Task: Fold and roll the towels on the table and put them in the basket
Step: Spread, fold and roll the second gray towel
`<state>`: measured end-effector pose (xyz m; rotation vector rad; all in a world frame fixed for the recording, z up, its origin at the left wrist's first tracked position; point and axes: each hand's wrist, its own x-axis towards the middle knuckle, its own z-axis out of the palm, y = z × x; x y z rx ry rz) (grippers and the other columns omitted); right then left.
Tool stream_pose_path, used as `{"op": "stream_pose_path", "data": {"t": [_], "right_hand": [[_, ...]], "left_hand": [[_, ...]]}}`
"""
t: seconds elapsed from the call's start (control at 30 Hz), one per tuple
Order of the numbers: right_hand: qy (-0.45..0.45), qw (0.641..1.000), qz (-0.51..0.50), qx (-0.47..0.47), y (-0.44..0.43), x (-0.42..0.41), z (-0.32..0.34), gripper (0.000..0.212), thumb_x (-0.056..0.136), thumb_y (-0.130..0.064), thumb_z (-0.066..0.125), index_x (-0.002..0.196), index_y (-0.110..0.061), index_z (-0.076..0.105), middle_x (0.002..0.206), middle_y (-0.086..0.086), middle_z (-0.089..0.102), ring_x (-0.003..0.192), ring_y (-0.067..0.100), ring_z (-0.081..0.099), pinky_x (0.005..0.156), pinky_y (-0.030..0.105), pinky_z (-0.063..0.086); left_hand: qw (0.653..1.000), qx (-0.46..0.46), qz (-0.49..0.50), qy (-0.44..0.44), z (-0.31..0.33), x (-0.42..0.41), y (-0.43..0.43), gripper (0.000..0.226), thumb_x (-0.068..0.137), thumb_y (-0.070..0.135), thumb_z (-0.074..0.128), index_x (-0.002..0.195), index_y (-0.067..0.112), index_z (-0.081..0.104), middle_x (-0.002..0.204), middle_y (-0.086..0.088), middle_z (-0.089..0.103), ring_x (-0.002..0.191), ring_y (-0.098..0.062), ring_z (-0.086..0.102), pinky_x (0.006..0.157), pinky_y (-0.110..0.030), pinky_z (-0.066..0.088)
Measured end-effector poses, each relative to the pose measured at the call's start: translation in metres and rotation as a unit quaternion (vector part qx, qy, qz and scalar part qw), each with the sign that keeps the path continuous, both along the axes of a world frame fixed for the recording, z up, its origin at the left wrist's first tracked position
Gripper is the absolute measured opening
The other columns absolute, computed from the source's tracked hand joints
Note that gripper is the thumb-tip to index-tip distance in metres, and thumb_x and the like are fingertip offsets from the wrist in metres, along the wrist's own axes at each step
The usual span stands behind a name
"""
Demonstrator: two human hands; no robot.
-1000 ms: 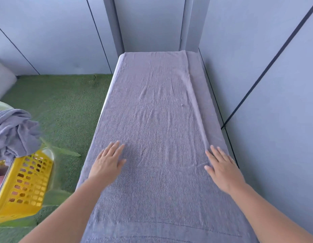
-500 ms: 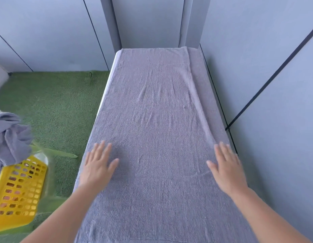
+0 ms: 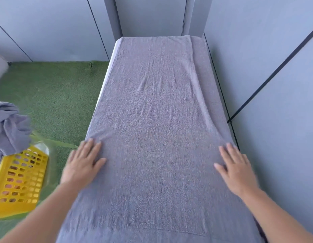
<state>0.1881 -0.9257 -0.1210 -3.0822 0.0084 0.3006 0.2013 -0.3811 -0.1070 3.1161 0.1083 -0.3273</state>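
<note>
A large grey towel (image 3: pixel 155 137) is lying spread flat along the whole desk (image 3: pixel 108 71). It is covering nearly all of the top; only a thin white strip of the desk's left edge is showing at the far end. The cloth is carrying light wrinkles near its middle. A long ridge is running down its right side, with a narrower strip of the same grey cloth lying beyond it against the wall.

The left hand (image 3: pixel 82 165) is resting palm down on the towel near its left edge. Its fingers (image 3: pixel 90 146) are lying straight and slightly spread, pressing the cloth and gripping nothing. The right hand (image 3: pixel 234 171) is resting palm down near the towel's right edge, close to where the ridge is ending. Its fingers (image 3: pixel 229 149) are also lying straight and spread, flat on the cloth and holding nothing. Both hands are appearing somewhat blurred.

A yellow basket (image 3: pixel 20 181) with a perforated wall is standing on the green turf (image 3: pixel 55 95) to the left of the desk, well apart from the spread towel. A second towel (image 3: pixel 8 127), grey and crumpled, is hanging over the basket's top. Pale wall panels (image 3: pixel 275 67) with dark seams are closing in the desk's far end and right side.
</note>
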Motion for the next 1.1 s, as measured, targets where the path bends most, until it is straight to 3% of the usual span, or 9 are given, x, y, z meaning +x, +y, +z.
{"op": "stream_pose_path", "data": {"t": [0.13,0.27,0.4,0.57,0.7,0.8,0.97,1.1], "right_hand": [[-0.013,0.998,-0.058,0.015,-0.010,-0.023,0.008,0.079,0.094,-0.068,0.006,0.158,-0.022,0.016,0.165,-0.001,-0.002,0.152,0.016,-0.005,0.122,0.047,0.013],[-0.007,0.994,0.084,0.075,0.097,-0.043,0.013,0.070,0.100,-0.060,0.016,0.158,-0.025,-0.002,0.164,-0.001,-0.015,0.150,0.016,-0.018,0.123,0.046,0.003],[0.006,0.977,0.191,0.093,0.171,-0.074,-0.003,0.068,0.099,-0.050,0.032,0.157,-0.019,0.016,0.165,-0.001,-0.004,0.152,0.017,-0.006,0.121,0.046,0.009],[-0.003,0.979,0.199,0.031,0.095,-0.089,-0.006,0.067,0.101,-0.062,0.020,0.158,-0.029,0.006,0.165,-0.003,-0.011,0.151,0.016,-0.012,0.120,0.044,0.003],[0.005,0.997,0.077,-0.003,0.007,-0.109,-0.001,0.072,0.098,-0.067,0.010,0.157,-0.026,0.020,0.166,-0.003,0.000,0.152,0.017,-0.003,0.122,0.045,0.012],[0.002,1.000,0.003,-0.004,0.000,-0.123,0.003,0.080,0.094,-0.068,0.003,0.156,-0.023,0.024,0.165,-0.001,0.003,0.152,0.016,-0.001,0.120,0.045,0.016],[-0.004,0.995,0.082,0.060,0.110,-0.149,0.013,0.068,0.100,-0.061,0.014,0.158,-0.026,0.004,0.165,-0.001,-0.013,0.150,0.015,-0.018,0.123,0.045,0.004],[0.003,0.984,0.161,0.081,0.190,-0.198,0.001,0.066,0.099,-0.052,0.030,0.157,-0.023,0.016,0.166,-0.002,-0.002,0.152,0.017,-0.005,0.122,0.048,0.013]], "left_hand": [[0.998,-0.017,0.064,-0.012,0.007,-0.023,0.005,0.080,0.091,0.075,0.003,0.160,0.035,0.009,0.169,0.006,0.002,0.155,-0.015,-0.006,0.125,-0.048,0.008],[0.995,-0.074,-0.062,-0.012,0.007,-0.052,-0.115,0.068,0.098,0.063,0.009,0.158,0.035,-0.010,0.165,0.012,-0.020,0.149,-0.008,-0.026,0.124,-0.042,-0.005],[0.983,-0.090,-0.159,0.009,-0.008,-0.095,-0.196,0.063,0.104,0.056,0.014,0.160,0.034,-0.001,0.167,0.012,-0.009,0.151,-0.008,-0.021,0.125,-0.044,-0.001],[0.991,-0.034,-0.130,-0.004,-0.015,-0.124,-0.114,0.064,0.100,0.068,0.015,0.159,0.041,0.011,0.168,0.012,0.002,0.155,-0.013,-0.005,0.124,-0.044,0.006],[1.000,-0.002,-0.004,0.000,-0.009,-0.147,-0.023,0.073,0.093,0.075,0.009,0.158,0.042,0.016,0.167,0.013,0.006,0.154,-0.011,-0.002,0.124,-0.044,0.011],[1.000,0.002,0.030,0.009,-0.005,-0.152,-0.009,0.076,0.093,0.074,0.005,0.159,0.038,0.016,0.167,0.013,0.002,0.154,-0.011,-0.004,0.125,-0.046,0.010],[0.992,-0.065,-0.105,-0.006,0.003,-0.156,-0.116,0.064,0.100,0.063,0.005,0.159,0.038,-0.005,0.166,0.013,-0.016,0.150,-0.010,-0.025,0.122,-0.040,-0.010],[0.974,-0.083,-0.208,0.014,-0.007,-0.200,-0.168,0.062,0.104,0.054,0.015,0.161,0.033,0.003,0.167,0.012,-0.009,0.153,-0.012,-0.016,0.125,-0.044,0.001]]}}
